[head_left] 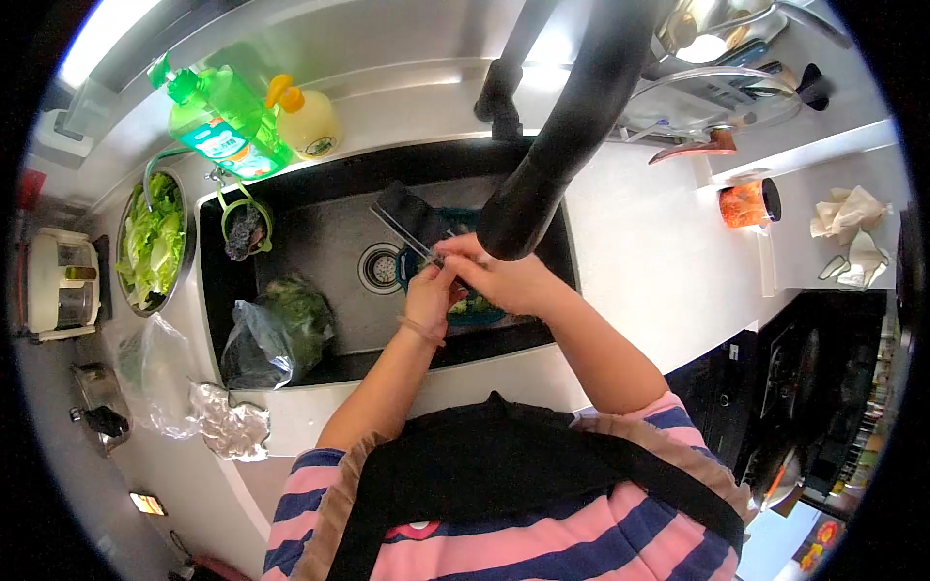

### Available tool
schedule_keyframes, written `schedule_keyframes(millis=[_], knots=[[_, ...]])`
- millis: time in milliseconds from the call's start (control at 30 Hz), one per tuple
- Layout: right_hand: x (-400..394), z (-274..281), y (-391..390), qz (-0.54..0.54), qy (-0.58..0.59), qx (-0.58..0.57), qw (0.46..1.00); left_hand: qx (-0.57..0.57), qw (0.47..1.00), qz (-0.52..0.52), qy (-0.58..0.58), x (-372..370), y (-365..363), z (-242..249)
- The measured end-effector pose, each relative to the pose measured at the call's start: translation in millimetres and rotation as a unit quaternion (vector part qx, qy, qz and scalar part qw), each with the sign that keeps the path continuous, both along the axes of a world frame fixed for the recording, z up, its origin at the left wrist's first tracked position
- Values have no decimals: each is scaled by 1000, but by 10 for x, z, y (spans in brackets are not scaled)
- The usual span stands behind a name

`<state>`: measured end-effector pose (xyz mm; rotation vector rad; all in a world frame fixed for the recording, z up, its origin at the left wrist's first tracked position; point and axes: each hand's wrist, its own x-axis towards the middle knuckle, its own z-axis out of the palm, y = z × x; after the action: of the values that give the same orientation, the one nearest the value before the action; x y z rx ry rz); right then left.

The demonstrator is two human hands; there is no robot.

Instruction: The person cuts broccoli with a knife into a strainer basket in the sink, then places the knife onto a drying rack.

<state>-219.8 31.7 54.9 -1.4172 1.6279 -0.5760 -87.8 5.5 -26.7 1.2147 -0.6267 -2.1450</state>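
Over the dark sink (339, 218), both of my hands meet beside a black faucet. A cleaver-like knife with a broad dark blade (405, 215) points up and left from between them. My left hand (433, 290) has its fingers closed, but what they hold is hidden. My right hand (489, 274) is closed near the knife's lower end, its handle mostly covered by fingers. Below the hands, a teal basket (475, 315) holds some green pieces. The round drain (380, 268) lies just left of my left hand.
The black faucet (552, 145) hangs close above my right hand. A bag of greens (291, 329) lies in the sink's left part. Left stands a metal bowl of lettuce (155, 242); soap bottles (228, 126) stand behind. A red-filled jar (748, 203) is at right.
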Motion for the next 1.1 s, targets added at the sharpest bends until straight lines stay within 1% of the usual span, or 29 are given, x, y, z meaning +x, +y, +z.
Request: schedule_keyframes(millis=[33, 67, 100, 167, 233, 300, 333, 367, 433, 467, 500, 567, 600, 633, 700, 733, 767, 833, 867, 900, 933, 967, 1000, 1033, 1100], knots=[[-75, 33, 22, -23, 33, -10, 999, 33, 999, -41, -5, -19, -26, -19], [-157, 25, 57, -35, 60, -8, 998, 58, 998, -19, -10, -62, -19, -29], [-227, 50, 94, -36, 62, -9, 997, 57, 998, -20, -9, -72, -37, -27], [-343, 104, 172, -39, 45, -29, 998, 88, 996, -18, 18, -61, -80, -35], [-455, -2, 199, -48, 44, -35, 997, 102, 995, -14, 16, -40, -114, -92], [-561, -55, 165, -78, 49, -62, 994, 120, 991, -1, 53, 9, -122, -120], [-608, -64, 133, -108, 25, -61, 992, 132, 990, -6, 56, 38, -129, -120], [-651, -65, 60, -136, -20, -44, 990, 129, 990, -9, 57, 57, -112, -110], [-739, -65, -109, -193, -64, -51, 978, 153, 987, -9, 44, 100, -95, 98], [-803, -161, -224, -230, -58, -71, 969, 159, 987, 4, 24, 140, -73, 42], [-879, -181, -358, -233, -58, -77, 968, 154, 988, 1, 25, 176, -49, 24], [-1017, -139, -608, -250, 42, -101, 962, 181, 983, 20, -2, 239, -9, 2], [-1012, -39, -679, -277, -10, -122, 953, 201, 979, 14, 39, 302, -11, -7], [-1062, -18, -725, -280, -9, -127, 951, 197, 980, 10, 40, 324, 9, -23], [-1134, -23, -804, -267, 30, -93, 959, 209, 978, 19, 1, 360, 31, -32], [-1089, -53, -732, -217, 16, -163, 962, 211, 977, 19, 20, 367, 40, -26], [-1073, -59, -635, -167, 17, -128, 978, 207, 978, 18, 22, 363, 40, -17], [-877, -205, -351, -124, -56, -53, 989, 204, 979, 9, 15, 363, 32, -7], [-786, -171, -218, -9, -9, 8, 1000, 194, 980, 5, 34, 379, 33, -62], [-582, 188, -36, 25, -67, 111, 991, 187, 982, 13, 35, 381, 30, -44], [-542, -80, 129, 18, -10, 160, 987, 172, 985, 10, 21, 375, 46, -15], [-451, -91, 291, -35, -122, 210, 969, 157, 988, 9, 7, 375, 66, 2], [-403, -210, 428, -38, -198, 197, 959, 131, 991, -7, -16, 386, 80, -42], [-384, -291, 573, -95, -394, 264, 875, 126, 992, 1, -17, 397, 102, -57], [-284, -252, 750, -144, -469, 242, 837, 62, 995, -83, -11, 411, 129, -19]])
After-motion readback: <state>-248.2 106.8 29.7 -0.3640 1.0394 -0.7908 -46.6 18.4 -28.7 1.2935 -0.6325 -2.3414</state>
